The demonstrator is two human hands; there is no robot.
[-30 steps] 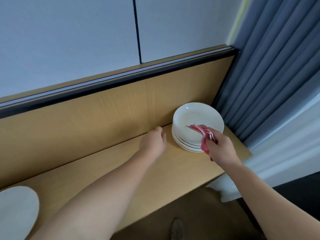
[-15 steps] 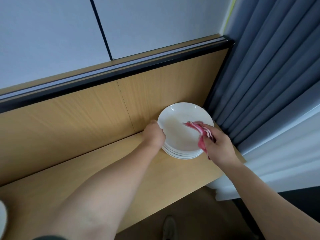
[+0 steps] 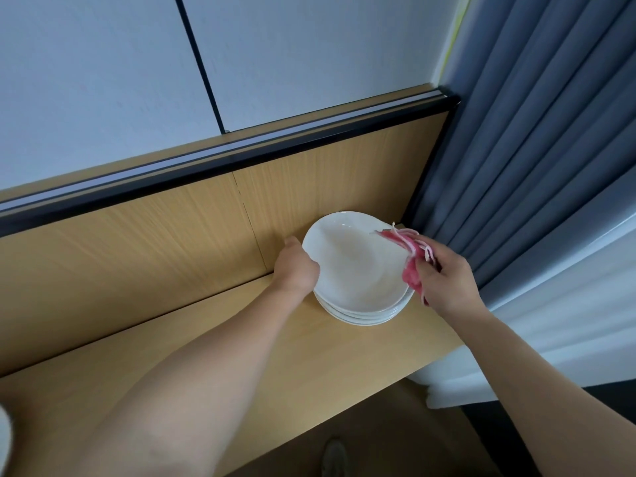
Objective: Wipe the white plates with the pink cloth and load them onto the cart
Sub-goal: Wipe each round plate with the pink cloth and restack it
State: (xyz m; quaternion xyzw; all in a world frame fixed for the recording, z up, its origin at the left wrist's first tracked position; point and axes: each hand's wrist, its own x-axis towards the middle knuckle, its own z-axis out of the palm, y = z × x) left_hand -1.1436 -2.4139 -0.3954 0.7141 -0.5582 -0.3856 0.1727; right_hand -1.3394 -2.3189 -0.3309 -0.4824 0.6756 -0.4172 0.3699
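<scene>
Head cam, looking down at the far-right end of a wooden shelf (image 3: 241, 356).

- Stack of plates (image 3: 361, 313): white, on the shelf in the far-right corner, against the wooden back panel (image 3: 137, 256) and just left of the grey curtain (image 3: 533, 149). I count three or four rims under the top one; I can't give an exact number.
- Top plate (image 3: 351, 270): tilted against the rest of the stack, with its left side up. I can't tell whether its near edge touches the plate below.
- Left hand (image 3: 297, 270): seen from the back, fingers curled round the left rim of the top plate and gripping it. The fingertips are hidden behind the rim.
- Right hand (image 3: 447, 284): on the right side of the stack, fingers bunched and pinching the pink cloth (image 3: 411, 270).
- Cloth: crumpled, with white edging. Its far end lies over the right rim of the top plate and touches it; the rest hangs from the hand.

Rest of the scene:
- A black rail (image 3: 241, 160) caps the back panel, with a pale wall (image 3: 103, 80) above it.
- A white curtain (image 3: 568, 304) hangs near-right, beside the grey one.
- A shoe (image 3: 334, 459) is on the floor below the shelf's near edge.
- A white object (image 3: 4, 438) is cut off at the near-left frame edge; I can't identify it.
</scene>
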